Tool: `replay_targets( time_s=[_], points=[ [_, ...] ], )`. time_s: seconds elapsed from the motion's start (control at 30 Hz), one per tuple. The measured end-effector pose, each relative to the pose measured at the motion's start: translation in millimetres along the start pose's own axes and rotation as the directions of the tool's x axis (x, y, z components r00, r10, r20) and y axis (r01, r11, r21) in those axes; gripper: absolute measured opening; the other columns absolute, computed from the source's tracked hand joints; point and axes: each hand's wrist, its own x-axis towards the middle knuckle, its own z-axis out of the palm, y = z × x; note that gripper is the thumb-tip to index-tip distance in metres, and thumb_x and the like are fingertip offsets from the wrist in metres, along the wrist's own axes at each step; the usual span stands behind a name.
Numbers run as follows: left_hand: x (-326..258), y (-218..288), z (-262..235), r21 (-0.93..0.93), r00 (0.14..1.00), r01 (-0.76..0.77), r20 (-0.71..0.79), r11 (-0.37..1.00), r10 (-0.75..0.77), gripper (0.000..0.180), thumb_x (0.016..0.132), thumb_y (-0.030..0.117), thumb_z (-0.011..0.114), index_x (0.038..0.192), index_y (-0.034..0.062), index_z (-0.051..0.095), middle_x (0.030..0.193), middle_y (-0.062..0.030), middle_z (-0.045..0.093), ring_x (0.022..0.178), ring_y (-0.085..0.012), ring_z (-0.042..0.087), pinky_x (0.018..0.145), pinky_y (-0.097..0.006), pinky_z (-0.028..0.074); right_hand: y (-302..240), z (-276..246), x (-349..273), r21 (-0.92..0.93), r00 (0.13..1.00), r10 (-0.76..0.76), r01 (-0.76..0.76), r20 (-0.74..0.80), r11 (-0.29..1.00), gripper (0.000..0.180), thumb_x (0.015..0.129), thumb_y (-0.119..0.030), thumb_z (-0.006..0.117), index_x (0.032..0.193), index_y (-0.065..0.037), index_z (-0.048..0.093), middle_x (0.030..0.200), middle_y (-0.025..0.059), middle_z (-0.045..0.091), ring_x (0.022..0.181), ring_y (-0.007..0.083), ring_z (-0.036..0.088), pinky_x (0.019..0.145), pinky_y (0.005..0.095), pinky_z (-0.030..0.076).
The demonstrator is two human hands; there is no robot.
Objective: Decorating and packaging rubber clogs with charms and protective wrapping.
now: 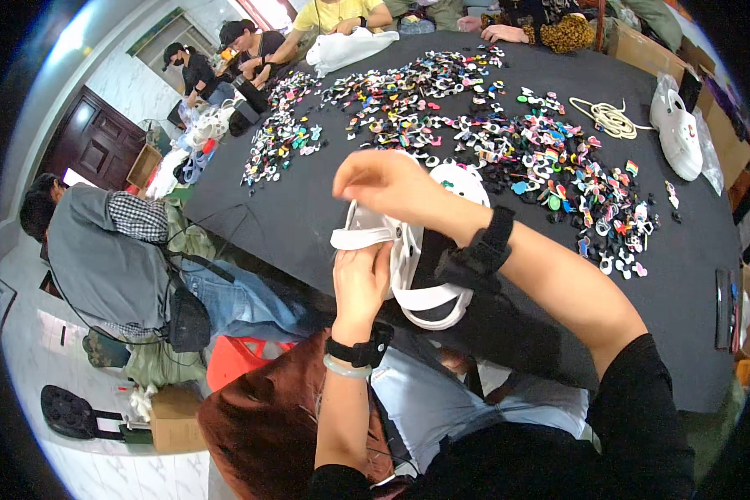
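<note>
I hold a white clog-style shoe [417,275] over the near edge of a black-covered table [308,208]. My left hand [360,282] grips its side and strap from below, fingers closed on it. My right hand [383,182] is on top of the shoe's toe part, fingers pinched against it; whether a small charm sits between them is hidden. Both wrists wear black bands, and the left one also has a pale bangle. Several small colourful shoe charms [550,167] lie scattered just beyond the shoe.
More charm heaps [279,137] spread across the far table. A white clog in a plastic bag [679,133] and a coiled cord [612,117] lie at the right. Other people sit at the far edge, with a white bag [346,46] before them. One person in grey [100,250] sits to my left.
</note>
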Motion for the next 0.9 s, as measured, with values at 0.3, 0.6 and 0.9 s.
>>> replay_targets(
  time_s=[0.3,0.6,0.9],
  points=[
    [1.1,-17.7,-2.6,-0.148,0.990,0.084,0.128,0.985,-0.065,0.015,0.088,0.008,0.058,0.099,0.0010,0.066,0.090,-0.0199,0.066,0.086,-0.0398,0.061,0.081,-0.046,0.047,21.3,-43.5,-40.2,-0.714,0.999,0.021,-0.037,-0.032,0.699,0.032,0.081,-0.030,0.069,0.100,-0.004,0.062,0.091,0.0159,0.064,0.085,0.0288,0.064,0.074,0.0379,0.051],
    [-12.2,-33.0,-2.7,-0.277,0.927,0.342,-0.059,0.898,-0.371,0.008,0.090,0.005,0.057,0.091,0.0004,0.064,0.076,-0.0114,0.064,0.068,-0.0219,0.060,0.064,-0.033,0.048,25.0,-40.4,-26.6,-0.715,0.984,0.173,-0.096,0.035,0.692,0.020,0.078,-0.021,0.068,0.084,-0.002,0.070,0.077,0.0120,0.069,0.068,0.0249,0.066,0.068,0.0352,0.051],
    [-19.6,-45.9,-4.3,-0.424,0.904,0.362,-0.058,0.830,-0.423,0.010,0.092,0.007,0.058,0.088,0.0002,0.064,0.073,-0.0027,0.063,0.063,-0.0090,0.054,0.058,-0.027,0.045,13.6,-26.5,-16.8,-0.434,0.983,0.165,-0.116,0.077,0.893,0.019,0.090,-0.021,0.063,0.086,-0.003,0.071,0.092,0.0080,0.069,0.085,0.0177,0.064,0.079,0.0313,0.048]
  ],
)
